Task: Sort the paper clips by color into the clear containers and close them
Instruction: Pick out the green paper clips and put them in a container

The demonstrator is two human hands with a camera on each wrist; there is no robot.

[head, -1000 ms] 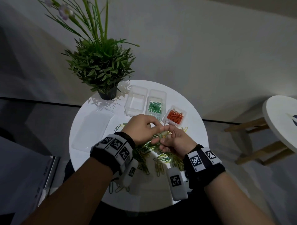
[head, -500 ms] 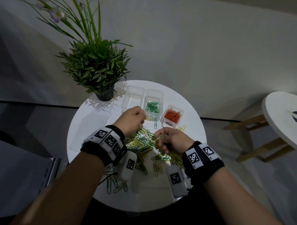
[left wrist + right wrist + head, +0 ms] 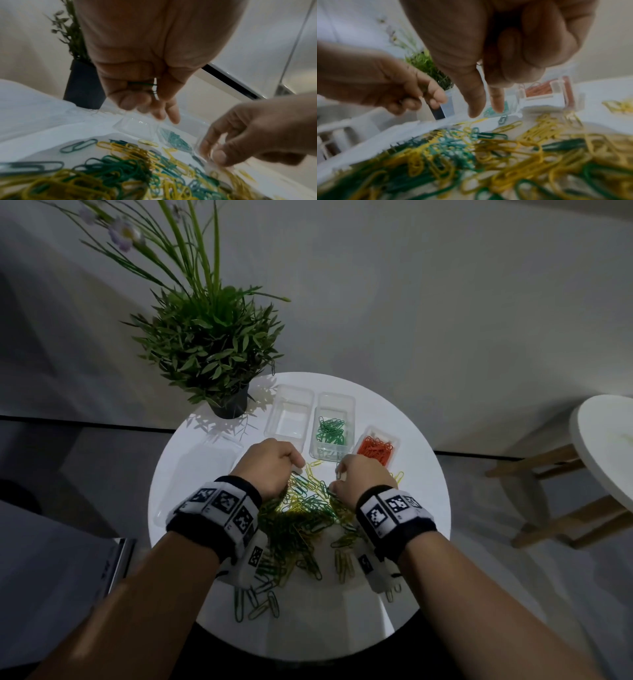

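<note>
Round white bench [image 3: 411, 542], carrying all task items. Potted plant [image 3: 212, 350] at far left edge, not part of sorting.

Mixed heap of paper clips [image 3: 301, 518], green and yellow, spread across centre and near half of bench; largest remaining lot, unsorted. Few strays [image 3: 257, 604] at near edge.

Three clear containers in a row at far side, all lidless:
- Far-left container [image 3: 289, 416]: apparently empty; presumably reserved for yellow.
- Middle container [image 3: 331, 426]: partly filled with green clips.
- Right container [image 3: 376, 448]: filled with orange clips; no orange visible in heap, so judged complete.

Flat clear item [image 3: 198, 474] at left, possibly a lid; hard to tell.

Left hand [image 3: 270, 467]: curled at far-left edge of heap, gripping a green clip [image 3: 142, 84] in the palm, per left wrist view.
Right hand [image 3: 359, 477]: curled at far-right edge of heap, thumb and forefinger extended downward; contents not discernible.

Progress estimate: under halfway. Outstanding: most green, all yellow, closing of every container.
</note>
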